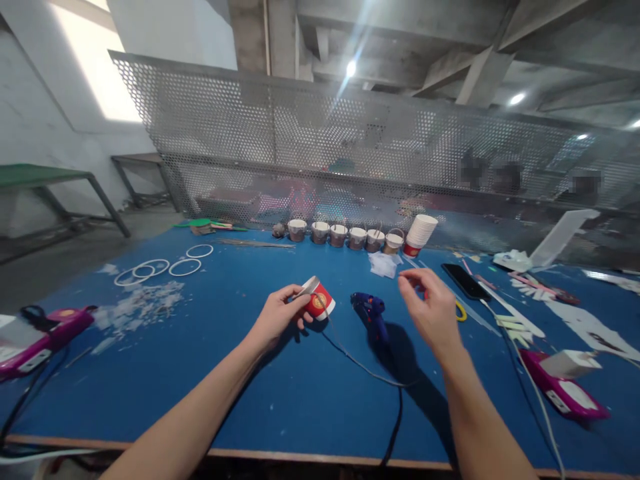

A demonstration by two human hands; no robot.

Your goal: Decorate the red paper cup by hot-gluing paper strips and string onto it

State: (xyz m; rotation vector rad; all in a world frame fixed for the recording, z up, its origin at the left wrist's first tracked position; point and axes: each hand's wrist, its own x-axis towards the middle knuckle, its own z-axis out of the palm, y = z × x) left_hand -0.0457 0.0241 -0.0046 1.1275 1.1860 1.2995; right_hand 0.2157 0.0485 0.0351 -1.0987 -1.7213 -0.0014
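My left hand (283, 311) grips a red and white paper cup (321, 301) tilted on its side above the blue table. A thin grey cord (357, 363) runs from the cup and trails to the right across the tabletop. Between my hands lies a dark blue glue gun (371, 310), its black cable leading toward the front edge. My right hand (425, 297) is raised to the right of the glue gun, thumb and fingers curled close together. Something small and red shows by its fingers, too hidden to make out.
Along the back of the blue table (220, 393) stand several wrapped cups (339, 235) and a stack of white cups (421, 232). White rings (185, 267) lie left. At right are a phone (465, 281), yellow scissors handle (461, 311) and magenta power strip (565, 390).
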